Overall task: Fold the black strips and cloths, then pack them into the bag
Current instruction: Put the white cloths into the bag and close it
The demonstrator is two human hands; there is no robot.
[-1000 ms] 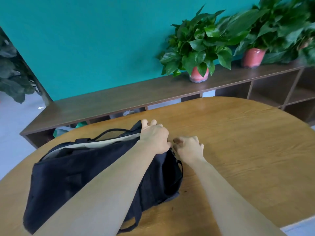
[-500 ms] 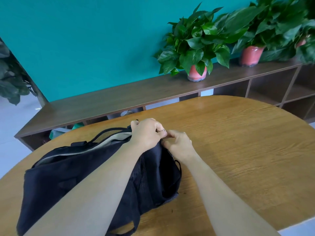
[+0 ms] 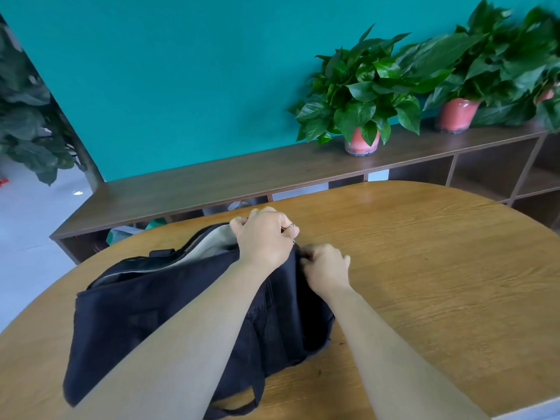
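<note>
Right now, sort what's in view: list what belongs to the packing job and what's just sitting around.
Part of the job:
- black bag, open along its top, pale lining showing
- left hand, gripping the bag's top edge
- right hand, pinching the bag's right end

Just sitting around:
- wooden table
- potted plants on the long shelf

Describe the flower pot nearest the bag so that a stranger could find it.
Look at the long dark shelf below the teal wall. On it stand leafy plants in pink pots; the nearest pot is the leftmost one, apart from the others crowded at the right end.
</note>
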